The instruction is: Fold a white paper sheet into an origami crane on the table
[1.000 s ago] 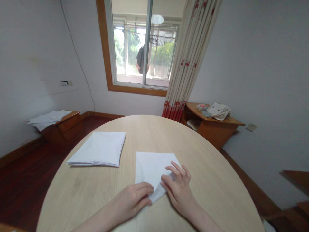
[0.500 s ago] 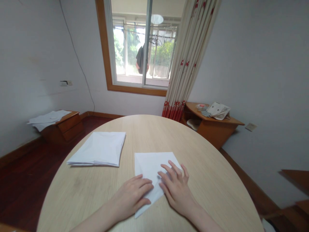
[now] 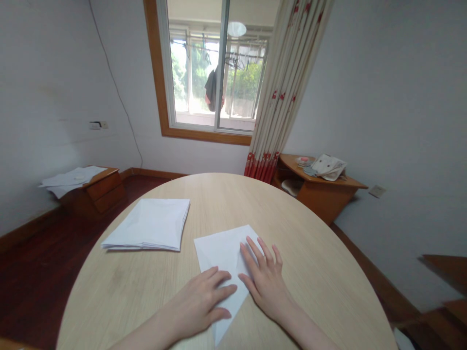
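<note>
Right now, left hand [image 3: 197,304] lies flat on pointy white folded paper sheet [image 3: 219,255], fingers loose, not gripping. Right hand [image 3: 266,282] also flat and open, fingers spread, resting on paper's right side. Paper sits between hands on pale wood round table [image 3: 277,209], long tip pointing at person. Flat stack of folded white paper [image 3: 146,226] lies on table to left, well apart from hands.
</note>
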The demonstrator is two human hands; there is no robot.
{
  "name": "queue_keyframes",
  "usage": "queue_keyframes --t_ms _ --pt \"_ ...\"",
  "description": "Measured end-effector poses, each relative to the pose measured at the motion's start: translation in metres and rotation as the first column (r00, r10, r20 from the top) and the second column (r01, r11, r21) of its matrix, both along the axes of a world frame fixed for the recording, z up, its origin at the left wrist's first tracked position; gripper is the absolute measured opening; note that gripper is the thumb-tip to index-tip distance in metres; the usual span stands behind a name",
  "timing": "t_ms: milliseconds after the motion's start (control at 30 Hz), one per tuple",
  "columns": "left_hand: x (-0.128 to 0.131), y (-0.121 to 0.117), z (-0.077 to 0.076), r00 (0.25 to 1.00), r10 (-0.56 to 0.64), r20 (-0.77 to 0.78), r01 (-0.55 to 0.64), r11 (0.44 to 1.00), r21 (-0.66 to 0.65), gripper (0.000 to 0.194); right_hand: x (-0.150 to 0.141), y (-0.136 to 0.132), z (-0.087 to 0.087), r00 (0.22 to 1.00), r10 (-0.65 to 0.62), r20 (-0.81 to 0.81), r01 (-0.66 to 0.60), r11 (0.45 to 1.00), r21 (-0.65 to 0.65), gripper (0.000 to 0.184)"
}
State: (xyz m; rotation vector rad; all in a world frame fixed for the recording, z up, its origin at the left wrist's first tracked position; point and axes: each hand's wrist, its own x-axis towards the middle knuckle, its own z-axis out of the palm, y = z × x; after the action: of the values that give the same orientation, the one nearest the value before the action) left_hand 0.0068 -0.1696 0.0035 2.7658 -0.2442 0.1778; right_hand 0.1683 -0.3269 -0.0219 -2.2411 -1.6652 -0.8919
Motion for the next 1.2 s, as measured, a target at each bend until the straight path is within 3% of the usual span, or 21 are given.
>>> queue_keyframes --t_ms 267,667,1200 --pt "0.000 -0.001 -0.005 1.000 0.021 0.006 -0.021 1.000 0.008 0.048 0.002 0.003 -0.004 1.000 0.006 -0.009 -0.006 1.000 0.001 0.064" --pt "0.002 0.000 -0.005 0.997 0.075 0.010 -0.075 0.990 0.117 0.046 0.008 -0.003 -0.002 0.982 0.047 -0.181 -0.058 0.997 -0.057 0.076" --pt "0.003 0.001 -0.002 0.996 0.090 -0.005 -0.089 0.988 0.129 0.042 0.011 0.000 -0.009 0.979 0.042 -0.201 -0.049 0.998 -0.031 0.065"
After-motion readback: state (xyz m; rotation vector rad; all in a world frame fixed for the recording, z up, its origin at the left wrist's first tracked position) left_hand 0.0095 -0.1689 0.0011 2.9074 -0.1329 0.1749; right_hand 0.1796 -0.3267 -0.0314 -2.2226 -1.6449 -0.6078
